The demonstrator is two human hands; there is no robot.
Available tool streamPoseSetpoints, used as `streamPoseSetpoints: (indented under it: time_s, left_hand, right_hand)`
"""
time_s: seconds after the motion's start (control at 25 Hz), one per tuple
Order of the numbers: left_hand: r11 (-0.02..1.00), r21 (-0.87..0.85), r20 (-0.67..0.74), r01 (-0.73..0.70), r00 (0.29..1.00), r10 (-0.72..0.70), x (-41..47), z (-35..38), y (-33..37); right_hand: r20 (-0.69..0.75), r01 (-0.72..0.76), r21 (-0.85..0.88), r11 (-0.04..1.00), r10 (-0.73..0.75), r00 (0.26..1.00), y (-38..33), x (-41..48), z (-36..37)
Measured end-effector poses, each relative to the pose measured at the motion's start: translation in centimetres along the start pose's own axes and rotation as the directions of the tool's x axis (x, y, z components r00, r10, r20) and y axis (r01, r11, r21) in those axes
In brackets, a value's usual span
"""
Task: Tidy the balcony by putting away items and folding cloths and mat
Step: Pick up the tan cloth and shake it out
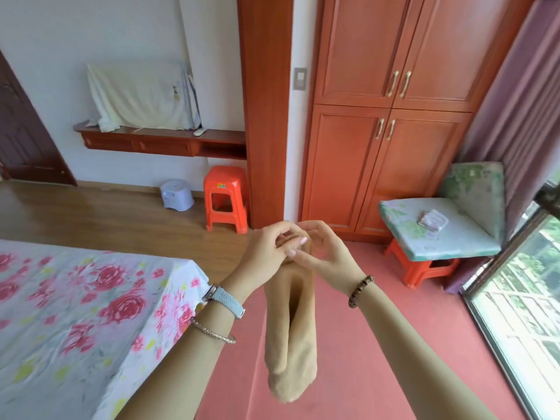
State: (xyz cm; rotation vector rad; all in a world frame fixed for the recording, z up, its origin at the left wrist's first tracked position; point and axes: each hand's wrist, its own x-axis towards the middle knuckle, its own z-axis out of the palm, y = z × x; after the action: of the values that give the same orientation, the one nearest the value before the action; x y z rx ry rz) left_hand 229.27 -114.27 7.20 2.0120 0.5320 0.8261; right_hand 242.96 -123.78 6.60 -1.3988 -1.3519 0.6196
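Over the pink floor, the left hand and right hand meet, both pinching the cuffs of a pair of beige fabric socks. The pair hangs below them, long axis vertical, equally near either hand.

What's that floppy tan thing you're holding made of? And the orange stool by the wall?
The tan socks look like thin, stretchy knit fabric, perhaps nylon: they hang limp and smooth. The orange stool looks like moulded plastic: glossy, bright, one piece.

There are two hands, two beige socks, two red stools, four cupboard doors, one bed and one folded cloth at mid right.
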Motion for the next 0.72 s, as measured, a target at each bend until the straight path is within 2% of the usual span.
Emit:
streamPoseSetpoints:
  time_s: [0.12,0.28,0.44,0.52,0.6,0.64,0.72]
  left_hand:
    - [0.999,0.034,0.100,-0.008,0.995,0.004,1.3,1.2,1.3]
    - [1.000,-0.005,0.172,-0.019,0.985,0.019,2.9,3.6,3.0]
    - [0.989,-0.145,0.128,-0.010,0.991,0.029,4.0,6.0,3.2]
    - [0.976,-0.207,0.140,0.075,0.989,-0.046,4.4,6.5,1.8]
    - [0.954,-0.231,0.221,0.190,0.965,-0.139,4.5,7.2,0.4]
    - [0.951,-0.225,0.245,0.213,0.957,-0.156,4.6,7.6,-0.1]
    - [0.961,-0.226,0.190,0.161,0.974,-0.119,5.5,8.6,-0.3]
  right_hand:
    - [0.031,-0.057,-0.038,0.998,0.058,0.998,0.5,-0.6,-2.2]
    - [0.013,-0.158,-0.208,0.965,0.164,0.986,2.3,-1.3,-4.6]
    - [-0.112,-0.166,-0.087,0.982,0.156,0.981,2.6,-1.9,-7.1]
    - [-0.218,-0.094,0.032,0.995,0.098,0.971,2.3,-2.1,-8.6]
    - [-0.318,-0.027,0.135,0.990,0.070,0.945,2.3,-2.3,-10.6]
    - [-0.334,-0.012,0.161,0.987,0.066,0.940,2.3,-2.4,-11.6]
    - [-0.313,-0.057,0.160,0.986,0.105,0.944,2.7,-2.5,-13.4]
